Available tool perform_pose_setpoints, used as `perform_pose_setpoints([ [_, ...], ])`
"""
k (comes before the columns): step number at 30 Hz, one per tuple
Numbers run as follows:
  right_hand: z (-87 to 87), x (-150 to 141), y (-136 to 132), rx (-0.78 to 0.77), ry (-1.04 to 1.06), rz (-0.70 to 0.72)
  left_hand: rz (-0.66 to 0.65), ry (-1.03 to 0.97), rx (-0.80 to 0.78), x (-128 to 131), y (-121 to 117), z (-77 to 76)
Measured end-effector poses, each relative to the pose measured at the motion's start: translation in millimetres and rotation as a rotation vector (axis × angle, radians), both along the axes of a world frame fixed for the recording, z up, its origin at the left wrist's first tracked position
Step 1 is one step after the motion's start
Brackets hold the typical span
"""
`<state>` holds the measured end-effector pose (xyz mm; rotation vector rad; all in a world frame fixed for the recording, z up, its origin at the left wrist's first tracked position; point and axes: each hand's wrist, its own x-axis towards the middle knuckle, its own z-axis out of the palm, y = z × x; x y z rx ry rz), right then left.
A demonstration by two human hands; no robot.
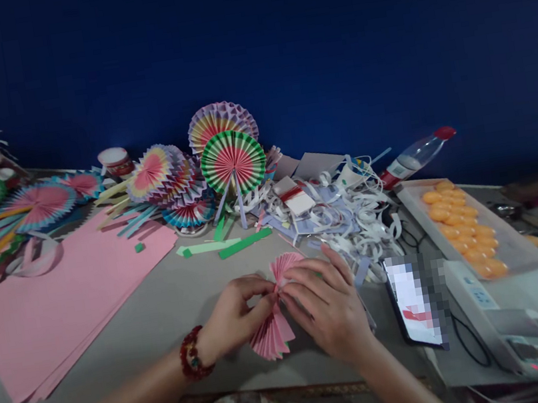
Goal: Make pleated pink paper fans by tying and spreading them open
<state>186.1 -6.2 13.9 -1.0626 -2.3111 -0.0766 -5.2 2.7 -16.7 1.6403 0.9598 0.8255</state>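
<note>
A pleated pink paper fan (273, 334) is pinched at its narrow middle, its folds flaring out above and below. My left hand (237, 310), with a red bead bracelet at the wrist, closes thumb and forefinger on that middle. From the other side my right hand (327, 304) bends its fingers around the same spot, its fingertips on the paper. Just beyond the hands lie green paper strips (245, 243). A round green-edged fan (233, 163) with two paper handles stands farther back.
Pink paper sheets (61, 300) lie at the left, near several finished fans (44, 203). White paper scraps (352, 216) are heaped right of centre. A phone (416, 304), a power strip (483, 314), a box of orange plastic pieces (518, 245) and a bottle (416, 156) occupy the right.
</note>
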Motion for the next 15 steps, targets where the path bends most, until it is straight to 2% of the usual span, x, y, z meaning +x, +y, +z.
perform_pose_setpoints([
  [15,0.0,0.4,2.8,-0.010,-0.024,0.018,-0.003,0.022,0.010,-0.7,0.4,-2.7],
])
